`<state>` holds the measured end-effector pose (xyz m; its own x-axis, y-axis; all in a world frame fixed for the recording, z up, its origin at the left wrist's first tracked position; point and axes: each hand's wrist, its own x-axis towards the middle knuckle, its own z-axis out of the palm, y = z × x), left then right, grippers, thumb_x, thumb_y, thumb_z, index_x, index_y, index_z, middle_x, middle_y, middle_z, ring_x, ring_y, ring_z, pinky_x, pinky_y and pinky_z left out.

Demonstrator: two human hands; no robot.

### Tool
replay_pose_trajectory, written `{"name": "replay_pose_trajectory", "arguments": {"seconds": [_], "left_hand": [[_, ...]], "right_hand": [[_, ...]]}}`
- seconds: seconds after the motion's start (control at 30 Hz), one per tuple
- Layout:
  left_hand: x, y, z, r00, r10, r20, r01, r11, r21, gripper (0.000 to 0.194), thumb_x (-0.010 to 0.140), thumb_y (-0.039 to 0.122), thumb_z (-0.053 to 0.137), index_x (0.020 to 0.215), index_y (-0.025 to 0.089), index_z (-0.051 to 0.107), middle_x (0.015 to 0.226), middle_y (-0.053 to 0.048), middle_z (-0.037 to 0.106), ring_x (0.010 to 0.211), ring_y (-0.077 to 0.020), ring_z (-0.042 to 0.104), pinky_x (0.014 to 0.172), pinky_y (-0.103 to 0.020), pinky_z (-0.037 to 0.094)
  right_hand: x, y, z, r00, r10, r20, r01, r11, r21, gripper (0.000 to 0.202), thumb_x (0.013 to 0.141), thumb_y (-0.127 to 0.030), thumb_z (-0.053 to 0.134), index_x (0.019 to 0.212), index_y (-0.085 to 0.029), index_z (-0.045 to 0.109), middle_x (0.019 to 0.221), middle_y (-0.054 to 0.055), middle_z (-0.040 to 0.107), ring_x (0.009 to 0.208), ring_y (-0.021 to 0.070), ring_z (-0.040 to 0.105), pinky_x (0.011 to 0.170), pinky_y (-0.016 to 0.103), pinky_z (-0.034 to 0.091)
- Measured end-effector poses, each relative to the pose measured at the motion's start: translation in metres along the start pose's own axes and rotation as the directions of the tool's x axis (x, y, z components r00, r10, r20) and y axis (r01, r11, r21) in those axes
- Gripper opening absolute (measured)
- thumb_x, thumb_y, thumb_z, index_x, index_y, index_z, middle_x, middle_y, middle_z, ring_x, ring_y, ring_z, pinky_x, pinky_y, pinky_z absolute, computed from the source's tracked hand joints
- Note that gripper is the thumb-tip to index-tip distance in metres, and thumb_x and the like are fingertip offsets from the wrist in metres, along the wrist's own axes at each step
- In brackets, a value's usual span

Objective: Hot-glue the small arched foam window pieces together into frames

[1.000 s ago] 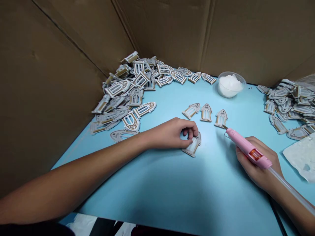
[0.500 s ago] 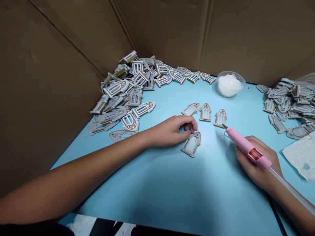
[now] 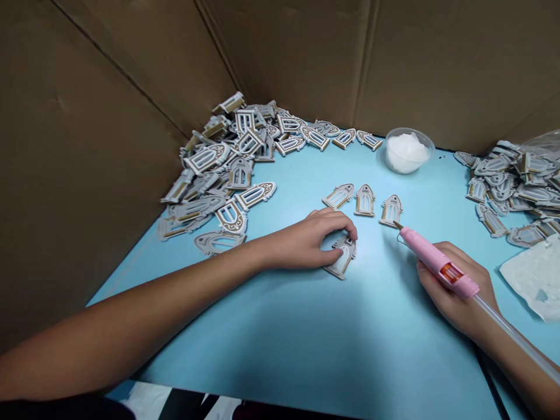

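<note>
Arched frame [image 3: 340, 268] lay on the blue table [image 3: 271, 338] under the left hand [image 3: 315, 240]: thumb over its left side, forefinger at its pointed end, a moderate gap between them. Couldn't tell if that was a pinch or a light rest. Change: half a second before, those digits sat up at the frame's upper-left edge with most of it uncovered; they had since spread over it, frame barely shifted. Read that as the left hand taking control of the piece again. Right hand [image 3: 459, 286] was wrapped round a pink glue gun [image 3: 433, 254], much as before, nozzle at the lower edge of the rightmost of three frames [image 3: 391, 210] in a row beyond; contact unclear. Further out: cup [image 3: 430, 150] of white material, big frame pile [image 3: 231, 157] left, smaller pile [image 3: 503, 175] right, white sheet [image 3: 534, 280] near the right wrist.
</note>
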<state>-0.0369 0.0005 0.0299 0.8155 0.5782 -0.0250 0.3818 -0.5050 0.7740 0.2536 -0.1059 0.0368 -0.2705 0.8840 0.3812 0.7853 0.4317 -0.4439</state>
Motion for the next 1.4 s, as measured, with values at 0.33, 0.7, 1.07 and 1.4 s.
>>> {"name": "replay_pose_trajectory", "arguments": {"seconds": [0.33, 0.7, 1.07, 1.4], "left_hand": [[-0.004, -0.006, -0.004, 0.991, -0.031, 0.127, 0.024, 0.998, 0.051, 0.09, 0.076, 0.029, 0.083, 0.154, 0.024, 0.039, 0.151, -0.011, 0.05, 0.142, -0.0314, 0.042, 0.12, -0.044, 0.034], [-0.003, -0.009, 0.008, 0.999, 0.052, -0.015, -0.052, 0.998, -0.041, 0.099, 0.076, 0.029, 0.084, 0.159, 0.026, 0.029, 0.145, -0.011, 0.057, 0.139, -0.0301, 0.049, 0.119, -0.045, 0.036], [-0.005, -0.003, 0.025, 0.974, 0.196, -0.111, -0.196, 0.981, 0.003, 0.11, 0.069, 0.044, 0.093, 0.157, 0.022, 0.031, 0.134, -0.013, 0.065, 0.129, -0.0319, 0.057, 0.114, -0.043, 0.038], [-0.004, -0.005, 0.027, 0.964, 0.237, -0.122, -0.238, 0.971, 0.006, 0.109, 0.07, 0.047, 0.094, 0.157, 0.023, 0.033, 0.133, -0.013, 0.065, 0.128, -0.0327, 0.057, 0.113, -0.044, 0.038]], "right_hand": [[0.0, -0.001, -0.001, 0.999, 0.032, -0.002, -0.032, 0.999, 0.023, 0.014, 0.091, -0.012, 0.059, 0.094, -0.025, 0.062, 0.083, -0.001, 0.068, 0.068, 0.0149, 0.066, 0.061, 0.026, 0.05], [-0.008, -0.002, 0.006, 0.964, -0.185, 0.191, 0.149, 0.971, 0.188, 0.01, 0.094, -0.011, 0.055, 0.094, -0.021, 0.057, 0.083, 0.004, 0.065, 0.068, 0.0141, 0.063, 0.058, 0.025, 0.049], [-0.015, -0.008, 0.013, 0.939, -0.269, 0.216, 0.263, 0.963, 0.057, 0.021, 0.096, -0.006, 0.047, 0.081, -0.02, 0.053, 0.073, 0.001, 0.055, 0.059, 0.0108, 0.05, 0.049, 0.022, 0.039], [-0.016, -0.013, 0.018, 0.958, -0.239, 0.159, 0.239, 0.971, 0.02, 0.03, 0.092, 0.001, 0.041, 0.073, -0.02, 0.05, 0.068, 0.0, 0.05, 0.055, 0.0106, 0.044, 0.047, 0.024, 0.032]]}}
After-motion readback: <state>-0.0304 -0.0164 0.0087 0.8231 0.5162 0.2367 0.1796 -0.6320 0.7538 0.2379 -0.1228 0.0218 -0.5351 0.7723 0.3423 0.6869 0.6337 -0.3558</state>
